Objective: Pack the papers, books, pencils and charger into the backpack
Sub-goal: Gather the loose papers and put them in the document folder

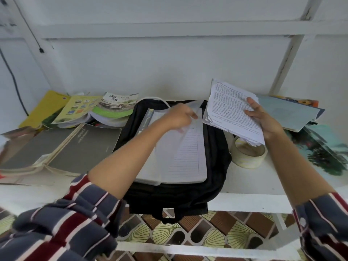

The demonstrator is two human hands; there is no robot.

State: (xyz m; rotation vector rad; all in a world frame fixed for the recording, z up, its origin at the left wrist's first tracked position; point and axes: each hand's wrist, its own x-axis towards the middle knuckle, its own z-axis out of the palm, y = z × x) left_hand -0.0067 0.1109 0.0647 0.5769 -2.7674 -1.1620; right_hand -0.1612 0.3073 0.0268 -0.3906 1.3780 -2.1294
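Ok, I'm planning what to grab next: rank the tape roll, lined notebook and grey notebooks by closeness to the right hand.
1. Tape roll, just below the right hand holding the printed papers.
2. Lined notebook, centre, on the backpack.
3. Grey notebooks, far left.

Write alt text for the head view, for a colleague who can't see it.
A person's right hand holds a stack of printed papers while the left hand pinches a sheet over a lined notebook lying on a black backpack on a white table. Books lie left of the backpack, a tape roll to its right.
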